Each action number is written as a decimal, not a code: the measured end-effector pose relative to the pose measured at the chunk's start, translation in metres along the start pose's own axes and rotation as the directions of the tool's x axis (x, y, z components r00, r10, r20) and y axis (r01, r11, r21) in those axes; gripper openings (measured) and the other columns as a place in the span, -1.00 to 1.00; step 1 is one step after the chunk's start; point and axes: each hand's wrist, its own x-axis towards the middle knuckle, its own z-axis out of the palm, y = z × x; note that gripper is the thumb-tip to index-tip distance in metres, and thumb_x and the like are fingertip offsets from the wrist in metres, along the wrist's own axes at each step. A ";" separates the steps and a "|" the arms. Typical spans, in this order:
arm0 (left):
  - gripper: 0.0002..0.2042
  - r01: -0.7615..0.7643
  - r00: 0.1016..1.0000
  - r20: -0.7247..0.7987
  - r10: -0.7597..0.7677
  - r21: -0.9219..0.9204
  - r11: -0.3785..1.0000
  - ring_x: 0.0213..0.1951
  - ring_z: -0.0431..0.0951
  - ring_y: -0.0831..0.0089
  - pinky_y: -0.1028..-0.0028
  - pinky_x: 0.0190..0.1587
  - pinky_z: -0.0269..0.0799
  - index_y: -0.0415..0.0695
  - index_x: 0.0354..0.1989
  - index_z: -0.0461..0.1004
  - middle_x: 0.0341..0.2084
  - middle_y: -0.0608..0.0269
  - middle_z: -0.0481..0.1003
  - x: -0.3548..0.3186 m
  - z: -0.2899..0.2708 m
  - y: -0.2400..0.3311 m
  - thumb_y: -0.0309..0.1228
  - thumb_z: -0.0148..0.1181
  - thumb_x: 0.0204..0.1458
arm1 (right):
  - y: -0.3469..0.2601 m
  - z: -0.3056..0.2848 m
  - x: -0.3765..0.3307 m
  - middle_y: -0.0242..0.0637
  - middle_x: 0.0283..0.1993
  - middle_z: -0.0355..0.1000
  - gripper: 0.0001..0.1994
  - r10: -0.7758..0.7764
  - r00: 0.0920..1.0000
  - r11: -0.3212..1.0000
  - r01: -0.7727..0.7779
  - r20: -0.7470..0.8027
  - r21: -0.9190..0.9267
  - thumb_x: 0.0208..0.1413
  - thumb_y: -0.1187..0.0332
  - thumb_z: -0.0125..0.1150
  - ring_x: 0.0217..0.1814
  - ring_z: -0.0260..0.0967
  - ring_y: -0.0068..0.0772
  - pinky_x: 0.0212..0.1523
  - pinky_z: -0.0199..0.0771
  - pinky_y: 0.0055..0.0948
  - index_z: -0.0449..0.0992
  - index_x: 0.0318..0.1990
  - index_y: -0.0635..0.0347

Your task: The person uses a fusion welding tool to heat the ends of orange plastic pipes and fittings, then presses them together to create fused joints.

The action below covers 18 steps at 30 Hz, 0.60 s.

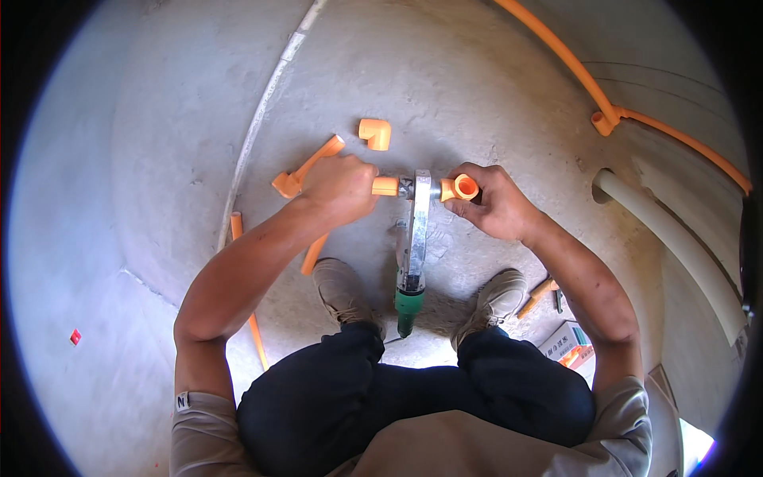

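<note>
The left hand (340, 188) closes over the short orange plastic pipe (385, 186), hiding all but its right end. The right hand (494, 203) covers the near side of the round orange plastic fitting (465, 187). The long orange pipe length on the floor (245, 286) vanishes under the left forearm. The small printed cardboard box (566, 342) is partly behind the right arm, its contents too small to tell. The green-handled metal heating tool (413, 246) ends between the knees.

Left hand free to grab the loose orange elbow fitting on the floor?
Probably not right now: the left hand is closed around an orange pipe pushed against the welding tool. The elbow fitting lies just beyond it, unobstructed, so only the occupied grip hinders.
</note>
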 end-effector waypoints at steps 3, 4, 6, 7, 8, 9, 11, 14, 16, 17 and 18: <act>-0.87 -0.021 1.000 -0.019 0.021 0.017 1.000 -0.49 0.64 0.03 0.10 -0.39 0.56 -0.14 -0.48 0.63 -0.60 0.07 0.59 0.001 0.001 -0.001 -0.34 0.38 -0.08 | 0.002 -0.001 0.001 -0.09 -0.30 0.58 -0.75 0.048 0.999 0.999 -0.049 0.023 0.024 0.15 0.39 0.44 -0.29 0.54 -0.27 -0.19 0.53 -0.28 0.56 -0.08 0.27; -0.87 -0.036 0.999 -0.029 0.036 0.024 0.999 -0.51 0.64 0.03 0.11 -0.39 0.56 -0.13 -0.47 0.63 -0.60 0.07 0.59 0.001 0.002 -0.001 -0.34 0.39 -0.09 | 0.003 0.000 0.001 -0.11 -0.30 0.58 -0.75 0.053 0.998 0.998 -0.054 0.028 0.041 0.15 0.39 0.44 -0.28 0.53 -0.30 -0.17 0.52 -0.29 0.56 -0.09 0.27; -0.87 -0.030 0.999 -0.030 0.031 0.023 0.999 -0.50 0.64 0.03 0.12 -0.39 0.57 -0.13 -0.47 0.63 -0.60 0.07 0.59 0.000 0.001 0.001 -0.34 0.38 -0.09 | 0.004 -0.001 0.002 -0.13 -0.30 0.57 -0.76 0.057 0.998 0.997 -0.059 0.032 0.057 0.15 0.39 0.44 -0.26 0.52 -0.33 -0.16 0.52 -0.30 0.56 -0.09 0.26; -0.87 -0.023 0.999 -0.031 0.024 0.022 0.999 -0.50 0.64 0.03 0.12 -0.39 0.57 -0.13 -0.47 0.64 -0.60 0.08 0.59 0.000 0.001 0.001 -0.34 0.38 -0.09 | 0.004 -0.002 0.002 -0.24 -0.30 0.56 -0.76 0.060 0.997 0.997 -0.062 0.043 0.047 0.17 0.41 0.43 -0.25 0.47 -0.45 -0.15 0.50 -0.37 0.56 -0.07 0.27; -0.87 -0.024 0.999 -0.030 0.025 0.022 0.999 -0.50 0.64 0.03 0.12 -0.39 0.57 -0.13 -0.47 0.64 -0.60 0.08 0.59 0.000 0.001 0.001 -0.34 0.38 -0.09 | 0.004 -0.002 0.002 -0.34 -0.31 0.54 -0.77 0.062 0.997 0.997 -0.064 0.054 0.036 0.18 0.43 0.43 -0.24 0.43 -0.57 -0.15 0.47 -0.44 0.56 -0.06 0.27; -0.87 -0.023 0.999 -0.034 0.024 0.029 0.999 -0.50 0.64 0.04 0.12 -0.39 0.57 -0.13 -0.47 0.64 -0.60 0.08 0.59 0.000 0.003 0.000 -0.34 0.38 -0.09 | 0.004 -0.002 0.002 -0.34 -0.31 0.54 -0.77 0.063 0.997 0.997 -0.065 0.054 0.036 0.18 0.43 0.43 -0.24 0.43 -0.57 -0.15 0.47 -0.44 0.56 -0.06 0.27; -0.87 -0.023 0.999 -0.037 0.024 0.036 0.999 -0.50 0.64 0.04 0.12 -0.39 0.57 -0.13 -0.46 0.64 -0.59 0.08 0.60 0.000 0.004 0.000 -0.35 0.38 -0.09 | 0.006 -0.002 0.003 -0.34 -0.30 0.55 -0.76 0.071 0.995 0.995 -0.076 0.069 0.072 0.19 0.41 0.44 -0.22 0.43 -0.55 -0.13 0.47 -0.43 0.56 -0.06 0.27; -0.88 -0.017 0.999 -0.050 0.018 0.029 0.999 -0.49 0.65 0.05 0.12 -0.39 0.57 -0.12 -0.46 0.64 -0.59 0.08 0.60 -0.001 0.004 0.001 -0.35 0.38 -0.09 | 0.004 -0.003 0.006 -0.24 -0.28 0.55 -0.78 0.136 0.986 0.983 -0.146 0.102 0.107 0.18 0.37 0.44 -0.21 0.45 -0.45 -0.10 0.48 -0.35 0.56 -0.12 0.27; -0.88 -0.008 0.999 -0.049 0.010 0.053 0.999 -0.51 0.64 0.05 0.12 -0.40 0.57 -0.11 -0.45 0.64 -0.60 0.08 0.59 -0.002 0.004 0.001 -0.34 0.38 -0.08 | 0.006 -0.003 0.007 -0.27 -0.28 0.54 -0.77 0.137 0.984 0.982 -0.150 0.110 0.116 0.18 0.36 0.44 -0.21 0.44 -0.46 -0.10 0.48 -0.36 0.57 -0.12 0.27; -0.88 -0.009 0.999 -0.050 0.012 0.053 0.999 -0.51 0.64 0.05 0.12 -0.40 0.57 -0.11 -0.45 0.64 -0.60 0.08 0.59 -0.002 0.005 0.000 -0.34 0.38 -0.08 | 0.006 -0.004 0.008 -0.29 -0.29 0.54 -0.77 0.140 0.983 0.980 -0.154 0.118 0.124 0.18 0.35 0.44 -0.21 0.43 -0.48 -0.09 0.48 -0.37 0.57 -0.12 0.27; -0.88 -0.019 0.997 -0.069 0.022 0.048 0.999 -0.52 0.64 0.05 0.12 -0.41 0.56 -0.11 -0.45 0.64 -0.61 0.09 0.59 -0.002 0.007 -0.001 -0.34 0.37 -0.08 | 0.006 -0.005 0.009 -0.29 -0.29 0.54 -0.77 0.140 0.983 0.980 -0.154 0.117 0.123 0.18 0.35 0.44 -0.21 0.43 -0.48 -0.09 0.48 -0.37 0.57 -0.12 0.27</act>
